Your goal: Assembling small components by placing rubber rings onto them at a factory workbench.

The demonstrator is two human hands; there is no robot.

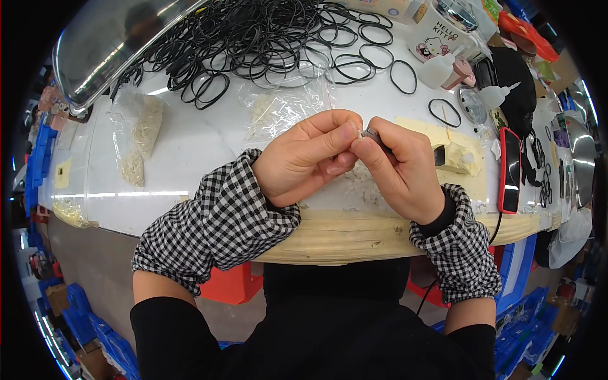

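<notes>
- The white worktable (190,158) fills most of the view, its near edge wrapped in yellowed tape; both forearms cross that edge from below.
- A heap of black rubber rings (253,38) sprawls over the far side of the table, with a few single rings lying loose to the right of it.
- A clear domed cover (107,44) sits at the far left corner, beside the heap.
- The left hand (304,158), in a black-and-white checked sleeve cover (215,228), is raised just above the table edge, fingers curled inward, thumb and forefinger pressed onto a small white piece (362,133).
- The right hand (399,171), in a matching checked cuff, meets it from the other side, pinching a small grey part (373,135) between thumb and forefinger; the white piece sits at that part's tip, right where the two hands touch, over the middle of the table's near edge.
- A clear plastic bag (285,107) lies just beyond the hands, holding small whitish pieces; what they are is too small to tell.
- A second clear bag (139,133), to the left, holds a denser fill of pale small bits.
- A red-cased phone (510,171) lies to the right of the right hand.
- A white mug (437,31) stands at the far right; I cannot tell its contents.
- Two small white squeeze bottles (440,69) lie near the mug.
</notes>
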